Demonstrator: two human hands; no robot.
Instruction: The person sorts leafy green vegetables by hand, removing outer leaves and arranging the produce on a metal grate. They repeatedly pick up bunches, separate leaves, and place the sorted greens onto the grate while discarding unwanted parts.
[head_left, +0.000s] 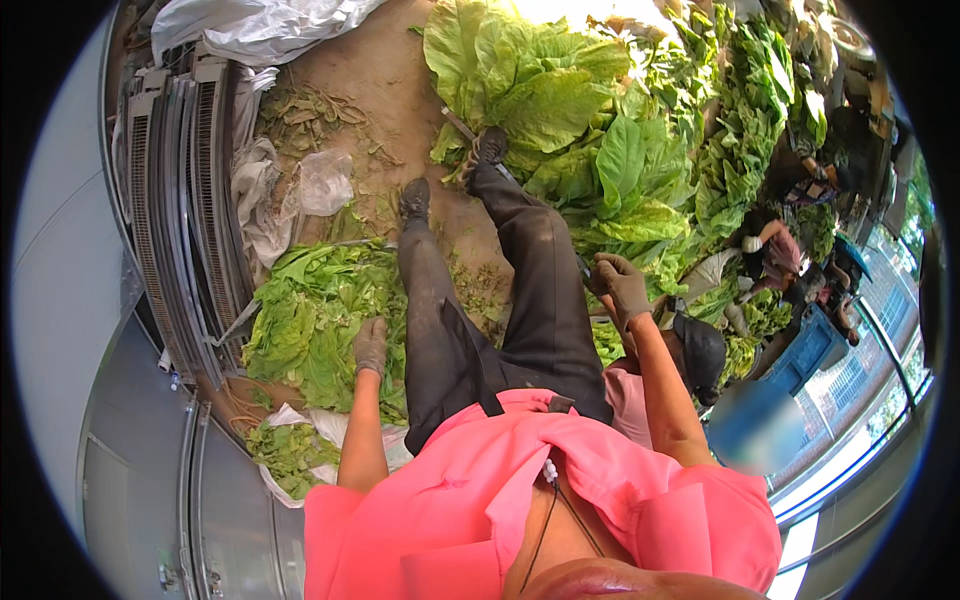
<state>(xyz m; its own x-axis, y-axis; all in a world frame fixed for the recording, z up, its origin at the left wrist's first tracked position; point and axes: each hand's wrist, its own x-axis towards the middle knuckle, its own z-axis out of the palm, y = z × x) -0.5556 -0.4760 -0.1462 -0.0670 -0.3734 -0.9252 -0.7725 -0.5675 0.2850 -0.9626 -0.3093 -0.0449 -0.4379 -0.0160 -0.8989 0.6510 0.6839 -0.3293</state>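
My left hand (370, 346), in a soiled glove, hangs beside my left thigh over a heap of crumpled green leaves (322, 330). Nothing shows in its fingers. My right hand (621, 283), also gloved, is raised past my right thigh with its fingers curled; whether it grips anything cannot be told. A thin dark strip (583, 265) shows just beside it, partly hidden. Beyond lies a large pile of broad green leaves (555, 97) that look like tobacco, close to my right shoe (489, 150).
Long metal racks with comb-like teeth (206, 150) stand at left, near grey metal doors (232, 495). Plastic sheeting (259, 30) and a clear bag (322, 184) lie on the dirt floor (375, 67). A person in a dark cap (697, 349) crouches close at my right; others work beyond, by blue crates (806, 349).
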